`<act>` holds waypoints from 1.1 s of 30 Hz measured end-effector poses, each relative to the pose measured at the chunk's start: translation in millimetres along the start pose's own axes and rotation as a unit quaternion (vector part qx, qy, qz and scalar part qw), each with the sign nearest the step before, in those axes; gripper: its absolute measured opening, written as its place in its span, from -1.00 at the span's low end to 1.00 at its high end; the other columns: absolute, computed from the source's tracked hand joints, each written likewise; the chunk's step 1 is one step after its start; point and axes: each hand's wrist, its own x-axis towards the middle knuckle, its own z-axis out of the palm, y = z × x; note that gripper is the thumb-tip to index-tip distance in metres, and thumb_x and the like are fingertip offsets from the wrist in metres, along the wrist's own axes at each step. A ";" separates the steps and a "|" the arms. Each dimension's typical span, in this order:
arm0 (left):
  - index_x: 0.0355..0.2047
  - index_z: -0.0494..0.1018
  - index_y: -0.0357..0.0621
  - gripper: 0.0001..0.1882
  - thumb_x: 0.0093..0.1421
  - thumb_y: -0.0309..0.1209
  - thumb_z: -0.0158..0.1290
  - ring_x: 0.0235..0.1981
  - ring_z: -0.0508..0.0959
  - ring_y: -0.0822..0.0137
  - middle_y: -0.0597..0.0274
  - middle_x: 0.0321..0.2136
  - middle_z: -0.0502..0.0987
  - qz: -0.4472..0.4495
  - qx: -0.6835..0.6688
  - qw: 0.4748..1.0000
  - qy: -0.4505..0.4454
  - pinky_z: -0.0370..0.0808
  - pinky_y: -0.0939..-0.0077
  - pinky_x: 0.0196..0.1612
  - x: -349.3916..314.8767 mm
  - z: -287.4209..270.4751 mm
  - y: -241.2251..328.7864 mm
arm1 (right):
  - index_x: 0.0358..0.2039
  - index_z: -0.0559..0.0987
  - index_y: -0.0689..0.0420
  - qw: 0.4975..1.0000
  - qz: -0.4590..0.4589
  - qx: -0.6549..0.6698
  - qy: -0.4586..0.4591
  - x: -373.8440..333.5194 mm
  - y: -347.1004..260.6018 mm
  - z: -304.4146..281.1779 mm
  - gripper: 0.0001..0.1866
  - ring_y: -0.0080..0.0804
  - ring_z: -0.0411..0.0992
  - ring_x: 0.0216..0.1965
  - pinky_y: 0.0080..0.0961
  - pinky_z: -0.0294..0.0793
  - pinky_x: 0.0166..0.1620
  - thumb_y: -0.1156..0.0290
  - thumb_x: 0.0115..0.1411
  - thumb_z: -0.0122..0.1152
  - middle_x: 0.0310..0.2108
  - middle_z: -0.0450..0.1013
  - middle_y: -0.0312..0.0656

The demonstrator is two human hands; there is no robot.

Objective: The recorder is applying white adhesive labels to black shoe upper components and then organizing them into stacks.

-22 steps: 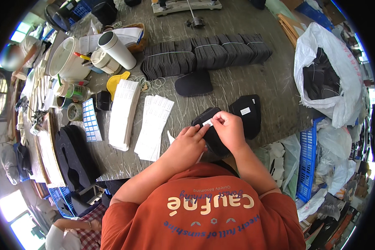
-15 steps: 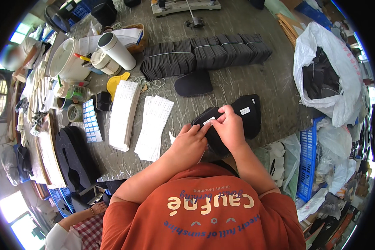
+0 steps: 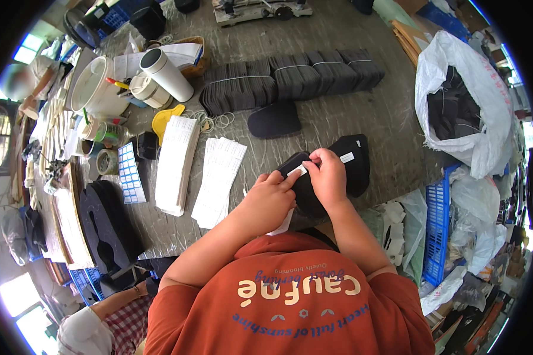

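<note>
On the near part of the table, a black, smooth-edged pad [image 3: 308, 198] lies under my hands. A small white label [image 3: 298, 170] is at its upper end. My right hand [image 3: 328, 180] pinches the label between thumb and forefinger. My left hand [image 3: 267, 200] presses a fingertip on the label's other end, its remaining fingers curled over white paper [image 3: 282, 225] that shows below the palm. Right beside them lies another black pad [image 3: 356, 174] bearing a white label. A single dark rounded pad [image 3: 275, 119] lies farther off.
Banded rows of black pads [image 3: 296, 77] stretch across the far side. Printed paper strips [image 3: 219, 177] and a thicker paper stack [image 3: 177, 163] lie left, near a blue-and-white label sheet [image 3: 130, 171]. A white sack [image 3: 485, 112] stands right, above a blue crate [image 3: 437, 231].
My hands have shifted only slightly at the label. More white paper shows under my left hand. The metal rod at the far edge has swung away, and the person at lower left has moved.
</note>
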 end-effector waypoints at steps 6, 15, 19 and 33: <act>-0.42 0.50 -0.32 -0.82 0.13 -0.40 0.10 0.06 0.36 0.03 -0.01 0.09 0.41 0.008 -0.154 0.986 0.057 0.34 0.22 0.11 -17.9 -0.7 -13.5 | -0.38 0.48 0.24 0.995 0.056 0.059 -0.048 9.3 11.2 -17.9 -0.84 -0.07 0.48 -0.42 -0.33 0.45 -0.30 0.49 0.07 0.28 -0.49 0.49 -0.03; -0.57 0.46 -0.39 -0.63 0.24 -0.30 0.07 -0.57 0.51 0.12 -0.04 -0.59 0.52 -0.190 -0.360 0.881 0.239 0.46 0.32 -0.43 -5.9 13.6 -9.0 | -0.16 0.41 0.21 0.986 -0.103 -0.090 0.093 19.9 29.1 -69.1 -0.58 -0.15 0.48 -0.35 -0.32 0.47 -0.22 0.45 -0.01 0.38 -0.36 0.50 -0.05; -0.70 0.41 -0.34 -0.51 0.27 -0.21 0.06 -0.78 0.24 0.41 0.10 -0.86 0.27 -0.324 -0.385 0.816 0.285 0.26 0.39 -0.66 -1.4 9.5 -1.7 | -0.14 0.42 0.27 0.943 0.025 0.189 -0.272 -24.7 -60.6 -47.9 -0.52 -0.34 0.52 -0.29 -0.38 0.50 -0.17 0.51 -0.08 0.42 -0.33 0.52 -0.11; -0.48 0.48 -0.26 -0.85 0.05 -0.48 0.24 -0.56 0.36 0.63 0.42 -0.61 0.47 -0.296 -0.449 0.822 0.188 0.35 0.65 -0.50 -20.7 -11.4 -10.1 | -0.34 0.48 0.26 0.874 0.210 0.367 -0.240 -26.0 -39.5 -37.0 -0.88 -0.64 0.44 -0.41 -0.60 0.46 -0.32 0.60 0.11 0.24 -0.43 0.52 -0.26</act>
